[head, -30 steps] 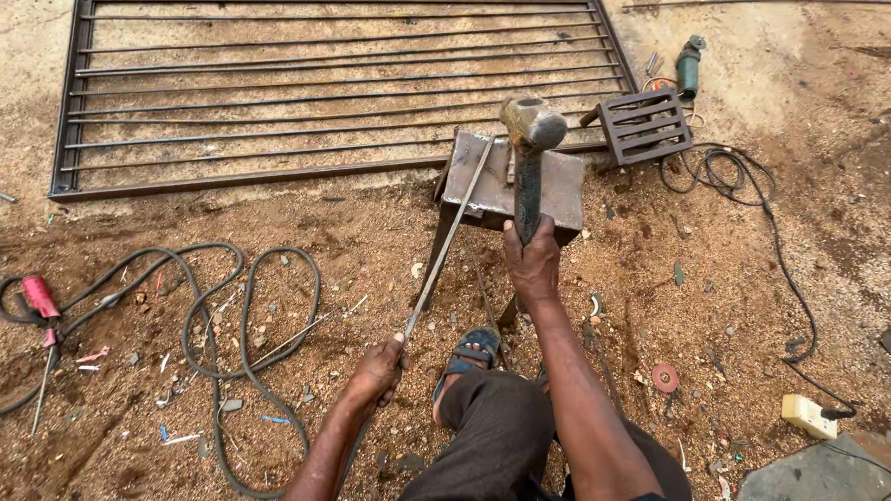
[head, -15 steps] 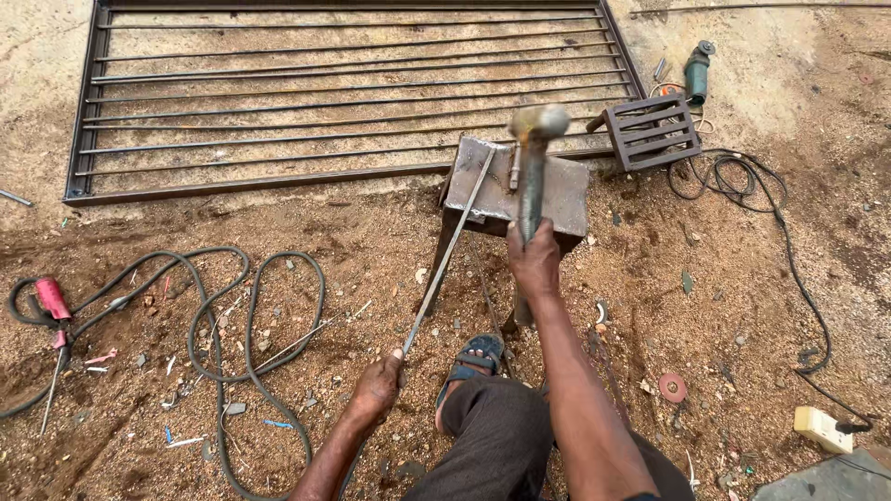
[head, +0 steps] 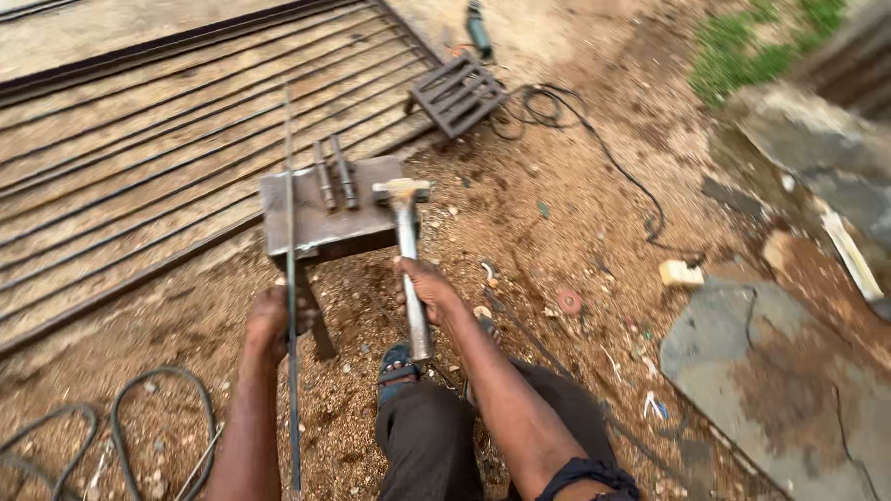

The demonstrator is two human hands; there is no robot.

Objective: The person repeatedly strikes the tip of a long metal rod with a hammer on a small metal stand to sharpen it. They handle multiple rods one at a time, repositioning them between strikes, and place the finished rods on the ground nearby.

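Right hand (head: 429, 289) clamped on hammer (head: 406, 246), head resting at right edge of steel plate (head: 320, 215). Left hand (head: 271, 320) closed around thin rod (head: 290, 278) lying across plate's left side. Risk: glancing blow could kick rod loose, sting fingers.

Soft even daylight, faint shadows, motion-blurred edges

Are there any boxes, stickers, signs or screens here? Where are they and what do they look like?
No signs, screens or labels show on the dirt ground.
Small pale block: lies on the dirt to the right, boxy and cream-coloured; too small to tell whether it is a package.
Hammer: in the right hand, grey metal, no sticker visible.
Thin metal rod: in the left hand, plain and bare.
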